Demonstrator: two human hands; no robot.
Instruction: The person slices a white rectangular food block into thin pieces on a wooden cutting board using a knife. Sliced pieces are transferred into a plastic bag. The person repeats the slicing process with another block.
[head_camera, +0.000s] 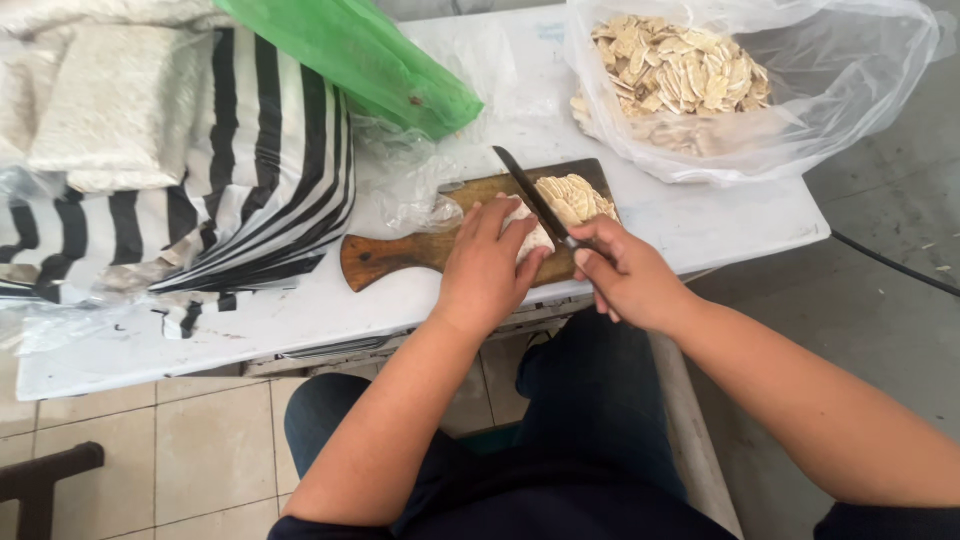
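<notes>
Head cam, looking down at a white table (700, 225) w/ the person seated at its edge. Far left: white blocks in clear wrap (110, 105) lying on a black-and-white striped plastic bag (270, 160). Next over, a green plastic bag (350, 55) and some crumpled clear wrap (400, 185) just beside the wooden cutting board (390, 255).

Left hand (487, 265) rests on the board, fingers curled over and pressing down on a white block (530, 237), which sits about mid-board. Dark knife (530, 190) stands right against that block, blade angled away from the person, edge down at the cut face. Right hand (625, 270) is wrapped tight around the knife handle.

Just past the blade, toward the board's far right corner, a small heap of pale slices (575, 197) touching the block. Top right: a large clear bag (830, 90), mouth open, w/ a big pile of similar slices (680, 70) inside.

Progress, as a judgement: a good amount looks sliced already, given the bag pile plus the heap on the board. Current block seems mostly cut down, only a small piece showing under the fingers. Wrapped blocks at far left appear untouched, so plenty seems left.
</notes>
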